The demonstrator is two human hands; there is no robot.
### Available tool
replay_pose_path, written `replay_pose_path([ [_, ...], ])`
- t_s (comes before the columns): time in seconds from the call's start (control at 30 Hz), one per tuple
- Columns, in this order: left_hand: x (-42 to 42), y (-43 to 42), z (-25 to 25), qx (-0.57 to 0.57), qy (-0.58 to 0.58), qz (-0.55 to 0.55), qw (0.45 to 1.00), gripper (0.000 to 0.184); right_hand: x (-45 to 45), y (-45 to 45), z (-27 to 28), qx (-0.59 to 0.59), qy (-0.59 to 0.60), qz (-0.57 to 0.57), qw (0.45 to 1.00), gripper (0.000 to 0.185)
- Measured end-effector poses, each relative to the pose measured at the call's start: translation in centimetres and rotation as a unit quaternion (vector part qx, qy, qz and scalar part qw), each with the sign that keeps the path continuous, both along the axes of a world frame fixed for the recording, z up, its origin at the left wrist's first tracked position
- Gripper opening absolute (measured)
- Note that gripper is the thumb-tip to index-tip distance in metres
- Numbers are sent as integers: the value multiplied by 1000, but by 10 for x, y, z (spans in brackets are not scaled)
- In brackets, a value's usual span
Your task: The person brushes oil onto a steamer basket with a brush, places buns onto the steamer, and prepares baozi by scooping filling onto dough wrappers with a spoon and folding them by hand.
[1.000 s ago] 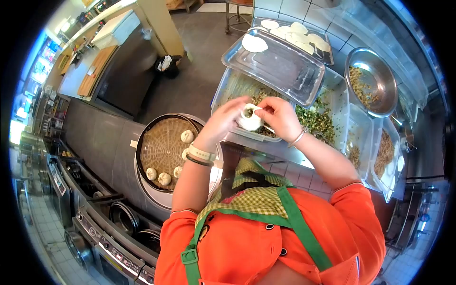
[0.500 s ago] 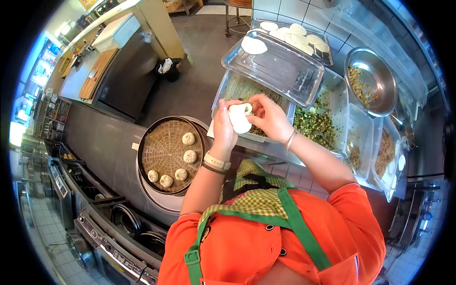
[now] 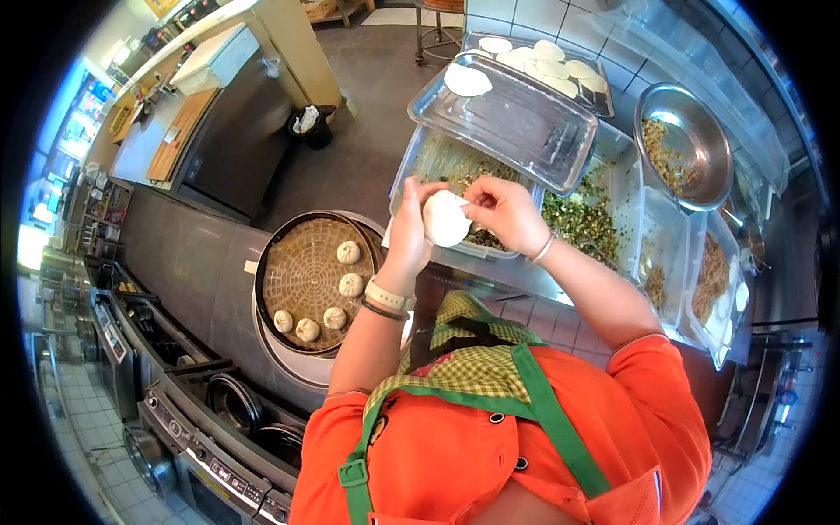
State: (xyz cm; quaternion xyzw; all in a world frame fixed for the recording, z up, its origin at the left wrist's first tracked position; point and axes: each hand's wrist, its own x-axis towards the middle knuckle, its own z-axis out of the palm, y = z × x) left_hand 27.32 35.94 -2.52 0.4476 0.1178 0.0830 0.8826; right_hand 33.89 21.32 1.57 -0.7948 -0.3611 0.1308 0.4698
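Observation:
A white stuffed bun (image 3: pixel 446 220) sits between my two hands, above the front edge of the filling tubs. My left hand (image 3: pixel 409 229) cups it from the left, fingers behind it and partly hidden. At its upper right, my right hand (image 3: pixel 505 213) pinches the edge of the dough between thumb and fingertips. Whether any filling shows inside the bun I cannot tell. Down to the left, a round steamer tray (image 3: pixel 293 262) holds several pleated buns (image 3: pixel 348 253) along its right and lower side.
A metal tray (image 3: pixel 525 131) with one dough wrapper (image 3: pixel 468 80) lies across the tubs. Behind it are more wrappers (image 3: pixel 549 70). Green chopped filling (image 3: pixel 582 219) fills one tub, brown filling (image 3: pixel 710 273) another. A steel bowl (image 3: pixel 700 157) stands at the right.
The dough, folded with green filling visible at its top, now looks rounder and more closed. My right hand has shifted slightly right and pinches its edge.

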Motion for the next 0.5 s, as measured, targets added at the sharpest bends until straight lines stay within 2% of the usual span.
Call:
replay_pose_path([
  [0.03,-1,0,-4,-3,-74,21,997,52,0,0,-8,76,99,-24,992,15],
  [0.07,-4,-1,-8,72,-131,39,988,49,0,1,-14,153,195,-47,968,14],
  [0.1,-3,-4,-10,74,-131,38,988,49,-1,4,-16,155,195,-47,967,14],
  [0.17,0,-12,-13,262,-201,164,929,48,-5,10,-20,186,334,-60,922,12],
  [0.23,-2,-10,-5,264,-160,181,934,48,-7,11,-18,140,296,-56,943,10],
  [0.27,-5,-6,-2,255,-111,143,950,49,-8,8,-14,81,130,-29,988,10],
  [0.3,-8,-5,0,245,-61,104,962,50,-10,7,-6,19,-40,-1,999,10],
  [0.33,-8,-4,-3,245,-60,104,962,50,-9,5,1,4,-154,35,988,13],
  [0.37,-8,-4,-8,190,-45,99,976,47,-8,4,2,4,-152,35,988,13],
  [0.4,-8,-4,-9,134,-32,93,986,45,-5,3,3,-4,-224,66,972,12],
  [0.43,-8,-6,-9,133,-32,95,986,45,-3,3,5,-12,-296,96,950,11],
  [0.47,-8,-8,-10,65,-30,93,993,46,-3,4,9,-12,-297,99,950,11],
  [0.5,-11,-9,-7,-5,-26,93,995,47,-5,6,16,-17,-246,87,965,11],
])
